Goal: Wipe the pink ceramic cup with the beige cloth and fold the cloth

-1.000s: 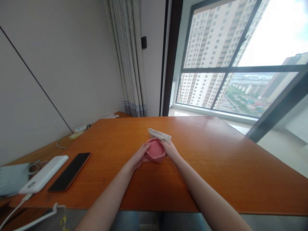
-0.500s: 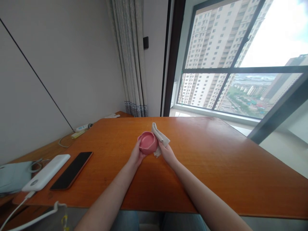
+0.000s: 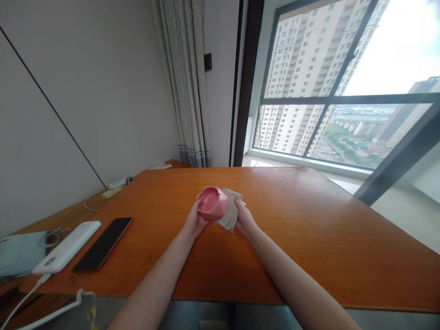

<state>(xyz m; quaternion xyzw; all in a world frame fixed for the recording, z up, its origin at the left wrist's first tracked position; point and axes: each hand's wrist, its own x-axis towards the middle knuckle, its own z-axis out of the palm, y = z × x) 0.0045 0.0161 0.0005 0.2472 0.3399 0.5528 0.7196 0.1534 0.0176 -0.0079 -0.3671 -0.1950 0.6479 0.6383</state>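
Note:
A pink faceted ashtray-like bowl with notches in its rim is held above the table, its opening tilted toward me. My left hand grips it by its left side, thumb at the rim. My right hand pinches a folded light grey cloth just right of the bowl. The cloth lies close against the bowl's right side; whether it touches there I cannot tell. Fingers behind the cloth and under the bowl are hidden.
On the wooden table, a black phone and a white power bank with a cable lie at the left. A pale pouch is beyond them. A power strip sits by the wall, and a window is at the right.
The cloth has turned from standing up over the bowl's rim to hanging flat beside its right side. My right hand has shifted slightly right; the bowl has tilted a little.

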